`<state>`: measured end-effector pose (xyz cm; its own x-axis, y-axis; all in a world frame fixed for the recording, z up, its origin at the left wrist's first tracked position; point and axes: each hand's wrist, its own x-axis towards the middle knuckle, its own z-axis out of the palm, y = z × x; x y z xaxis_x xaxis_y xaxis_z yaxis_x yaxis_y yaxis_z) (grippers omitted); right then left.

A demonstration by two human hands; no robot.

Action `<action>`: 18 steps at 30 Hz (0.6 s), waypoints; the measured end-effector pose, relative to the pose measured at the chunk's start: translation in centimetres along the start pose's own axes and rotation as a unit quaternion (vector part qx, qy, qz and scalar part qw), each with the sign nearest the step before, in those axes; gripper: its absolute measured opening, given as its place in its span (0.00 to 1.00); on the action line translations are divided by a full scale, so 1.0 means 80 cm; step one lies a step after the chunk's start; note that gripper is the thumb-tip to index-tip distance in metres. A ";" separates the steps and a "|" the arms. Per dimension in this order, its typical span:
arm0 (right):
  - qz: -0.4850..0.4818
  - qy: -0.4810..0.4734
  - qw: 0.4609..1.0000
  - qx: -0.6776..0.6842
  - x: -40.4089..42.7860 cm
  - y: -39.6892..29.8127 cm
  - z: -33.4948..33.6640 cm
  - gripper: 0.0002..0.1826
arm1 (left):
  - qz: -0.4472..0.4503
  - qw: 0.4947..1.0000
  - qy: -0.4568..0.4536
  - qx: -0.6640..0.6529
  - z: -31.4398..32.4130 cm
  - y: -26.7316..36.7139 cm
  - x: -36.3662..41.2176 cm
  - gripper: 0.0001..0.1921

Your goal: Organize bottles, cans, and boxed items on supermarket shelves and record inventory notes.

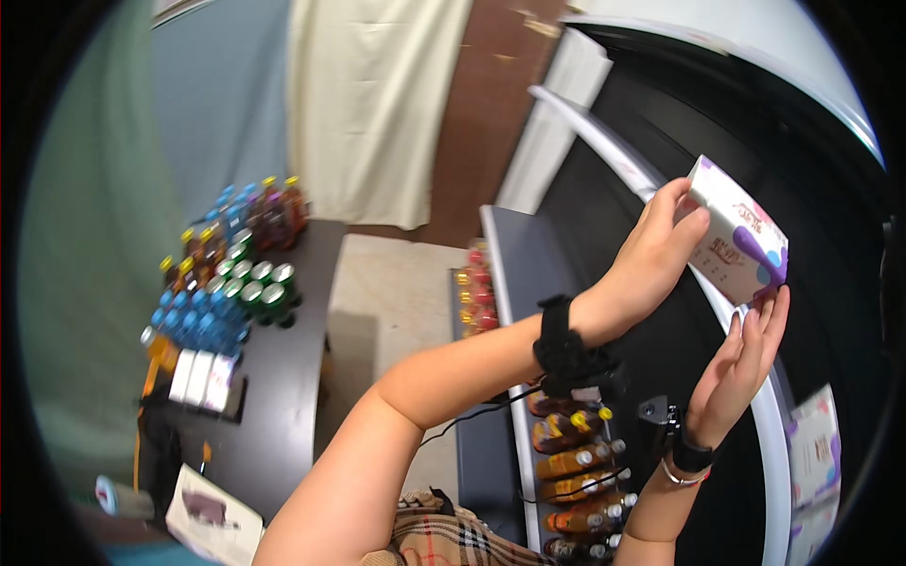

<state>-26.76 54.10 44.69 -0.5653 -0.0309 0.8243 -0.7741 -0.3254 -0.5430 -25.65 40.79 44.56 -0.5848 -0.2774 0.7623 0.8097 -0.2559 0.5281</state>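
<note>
Between my two hands, a white carton with purple and blue patches (743, 237) is held tilted in front of the upper shelf. My left hand (662, 240) grips its near left end, thumb on the printed face and fingers behind. My right hand (743, 361) touches the lower right corner with its fingertips, palm turned toward the box and fingers extended. Dark straps with small devices sit on both wrists. Similar white cartons (814, 453) stand on the shelf at the far right.
Shelf edges (775, 453) curve close by my right hand. Bottles of amber drink (580, 488) fill a lower shelf, and red-and-yellow bottles (478, 290) stand farther off. A dark table (283, 375) at left bears green cans (262, 283), blue-capped bottles (198, 318) and white boxes (202, 378).
</note>
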 end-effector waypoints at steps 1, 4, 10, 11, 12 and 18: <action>0.021 -0.026 0.999 0.015 -0.013 0.011 0.022 0.29 | -0.003 0.999 0.041 0.026 -0.027 0.011 -0.020 0.29; 0.105 -0.134 0.983 0.067 -0.056 0.044 0.075 0.31 | -0.036 0.984 0.149 0.094 -0.097 0.042 -0.091 0.31; 0.306 -0.376 0.868 0.106 -0.201 0.141 0.196 0.29 | -0.138 0.874 0.438 0.160 -0.219 0.093 -0.288 0.29; 0.325 -0.414 0.842 0.116 -0.234 0.158 0.216 0.29 | -0.165 0.849 0.472 0.172 -0.233 0.102 -0.324 0.27; 0.341 -0.449 0.817 0.122 -0.264 0.173 0.234 0.28 | -0.164 0.841 0.488 0.166 -0.260 0.092 -0.366 0.25; 0.413 -0.628 0.651 0.108 -0.445 0.225 0.324 0.20 | -0.152 0.755 0.634 0.070 -0.278 0.125 -0.511 0.20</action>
<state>-13.19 24.85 9.70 0.0204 -0.9836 -0.1792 -0.2184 0.1705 -0.9608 5.28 28.98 10.37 -0.2488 -0.9120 -0.3261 0.5738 -0.4100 0.7090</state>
